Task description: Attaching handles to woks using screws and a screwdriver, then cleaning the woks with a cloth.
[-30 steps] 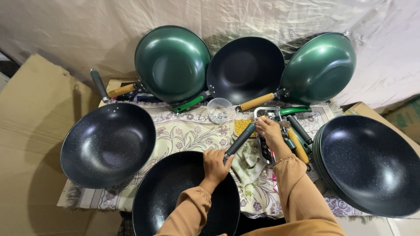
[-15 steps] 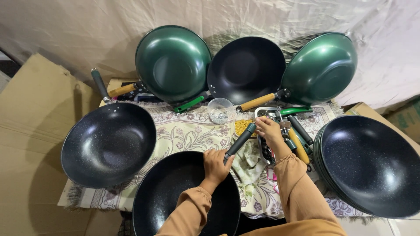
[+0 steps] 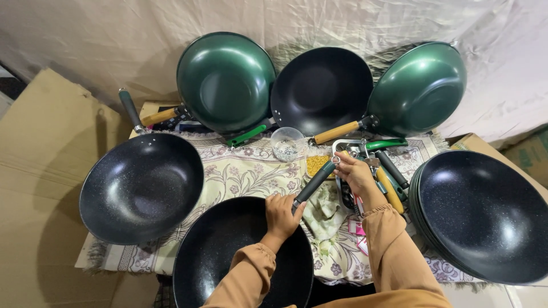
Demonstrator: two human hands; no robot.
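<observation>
Gripping the dark wok at the handle root, the left hand steadies it; the right hand pinches the green-tipped handle end. Advise keeping handle aligned, wok flat on the tabletop.

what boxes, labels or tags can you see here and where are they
Cardboard sheet: far left, flat, plain brown.
Cardboard box: right edge behind the stacked pans, brown, only a corner shows.
Tags: on the cloth by the right forearm, small, pink and white.
Green box: far right, partly cut off.
</observation>
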